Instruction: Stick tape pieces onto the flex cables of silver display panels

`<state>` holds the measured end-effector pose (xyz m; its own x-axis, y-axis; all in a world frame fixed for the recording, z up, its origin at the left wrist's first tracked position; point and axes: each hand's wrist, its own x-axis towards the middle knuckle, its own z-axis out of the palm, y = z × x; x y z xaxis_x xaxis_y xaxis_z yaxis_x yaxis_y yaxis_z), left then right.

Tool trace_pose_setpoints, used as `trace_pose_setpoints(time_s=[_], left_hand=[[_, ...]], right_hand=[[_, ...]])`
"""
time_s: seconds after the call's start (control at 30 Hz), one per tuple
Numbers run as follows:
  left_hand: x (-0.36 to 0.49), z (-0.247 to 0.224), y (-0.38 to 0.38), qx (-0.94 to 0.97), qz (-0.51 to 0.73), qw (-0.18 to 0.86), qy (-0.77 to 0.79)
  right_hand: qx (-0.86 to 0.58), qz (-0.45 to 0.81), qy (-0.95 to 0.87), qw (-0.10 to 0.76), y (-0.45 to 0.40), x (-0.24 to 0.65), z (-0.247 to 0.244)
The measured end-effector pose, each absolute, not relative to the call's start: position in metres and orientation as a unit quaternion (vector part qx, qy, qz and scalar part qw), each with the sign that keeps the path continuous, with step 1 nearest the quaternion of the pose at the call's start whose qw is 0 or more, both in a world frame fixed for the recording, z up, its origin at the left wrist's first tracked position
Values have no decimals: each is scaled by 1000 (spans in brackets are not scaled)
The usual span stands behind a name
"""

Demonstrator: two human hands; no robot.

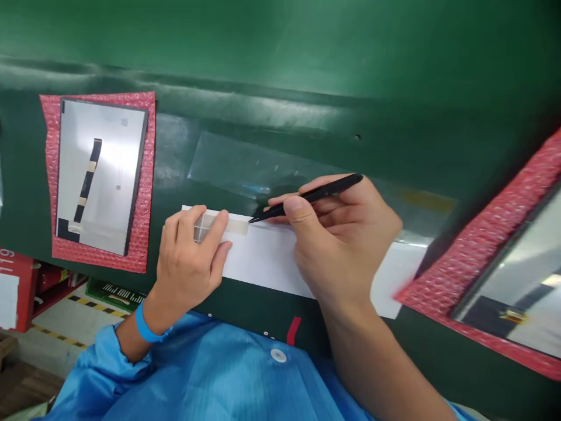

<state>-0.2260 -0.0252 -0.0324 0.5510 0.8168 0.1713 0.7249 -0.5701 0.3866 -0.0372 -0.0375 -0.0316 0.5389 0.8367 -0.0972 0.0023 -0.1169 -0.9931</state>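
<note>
A long white paper strip (263, 257) lies on the green table, with rows of small beige, tape-like pieces (236, 227) at its left end. My left hand (188, 257) rests on that end, fingers spread and pressing on the strip beside the pieces. In a pinch grip, my right hand (346, 240) holds slim black tweezers (324, 190). The pointed tip touches or hovers just over the right edge of the beige pieces; I cannot tell which. Part of the strip is hidden under my right hand.
At left, a display panel (109, 175) with a ribbon cable lies on pink bubble wrap (146, 234). Another panel (526, 275) lies on pink bubble wrap (438, 292) at right. A clear plastic sheet (223, 161) lies behind the strip. Red tape (293, 331) marks the table's front edge.
</note>
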Motion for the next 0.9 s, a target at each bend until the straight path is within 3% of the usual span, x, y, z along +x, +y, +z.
trace_pose_setpoints(time_s=[0.9], left_hand=[[-223, -29, -26, 872, 151, 144, 443]], right_hand=[[-677, 356, -309, 565, -37, -35, -29]])
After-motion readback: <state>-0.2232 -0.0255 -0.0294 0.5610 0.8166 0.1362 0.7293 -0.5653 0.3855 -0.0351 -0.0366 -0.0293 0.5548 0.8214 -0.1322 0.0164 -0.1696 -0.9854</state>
